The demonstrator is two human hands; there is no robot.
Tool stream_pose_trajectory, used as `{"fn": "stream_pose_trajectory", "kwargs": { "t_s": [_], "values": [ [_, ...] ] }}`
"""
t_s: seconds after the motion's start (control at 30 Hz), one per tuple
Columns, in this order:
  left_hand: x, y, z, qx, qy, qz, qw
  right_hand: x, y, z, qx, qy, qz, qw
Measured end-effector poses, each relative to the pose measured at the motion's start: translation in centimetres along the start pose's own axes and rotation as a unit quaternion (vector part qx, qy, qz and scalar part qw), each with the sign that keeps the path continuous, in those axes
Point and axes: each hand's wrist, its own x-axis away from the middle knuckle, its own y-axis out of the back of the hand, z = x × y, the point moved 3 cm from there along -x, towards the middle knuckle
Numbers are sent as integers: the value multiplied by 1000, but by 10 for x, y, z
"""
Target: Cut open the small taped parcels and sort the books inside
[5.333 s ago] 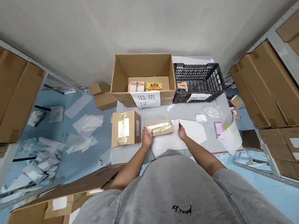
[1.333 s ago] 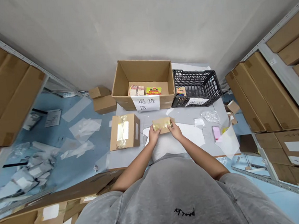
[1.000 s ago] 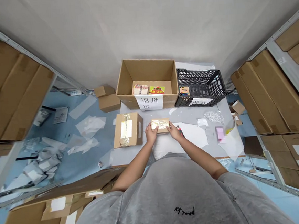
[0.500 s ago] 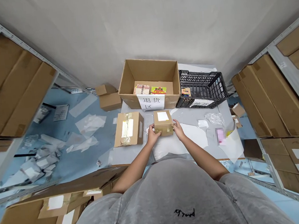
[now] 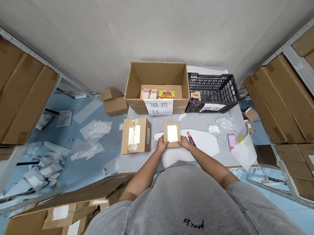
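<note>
A small brown cardboard box (image 5: 172, 134) with a white label on top lies on the grey table (image 5: 200, 119), straight in front of me. My left hand (image 5: 161, 145) grips its near left corner and my right hand (image 5: 185, 142) grips its near right corner, fingers closed on the box. A red-handled cutter (image 5: 191, 139) lies on white paper just right of my right hand. A larger taped brown box (image 5: 135, 135) sits to the left of the small one.
A big open carton (image 5: 133, 94) with a paper sign and a black plastic crate (image 5: 235, 89) stand at the table's far edge. A pink item (image 5: 232, 142) and plastic scraps lie to the right. Shelves of cartons flank both sides; wrappings litter the blue floor.
I put the cutter down, took the small box in both hands and turned it over. Its labelled face now points up and it rests flat on the table.
</note>
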Motion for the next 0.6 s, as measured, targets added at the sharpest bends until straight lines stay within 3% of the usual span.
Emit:
{"fn": "stream_pose_trajectory", "kwargs": {
  "t_s": [0.17, 0.43, 0.53, 0.6],
  "values": [
    [-9, -2, -16, 97, 41, 31, 994, -7, 7, 22, -128, -8, 6, 992],
    [-9, 17, -31, 168, 31, -36, 985, 8, 25, 39, -282, -5, -34, 959],
    [-1, 20, -29, 203, 58, -35, 977, 17, 29, 42, -306, -11, -18, 952],
    [4, 21, -31, 187, 42, -33, 981, 22, 27, 46, -285, -12, 0, 958]
  ]
}}
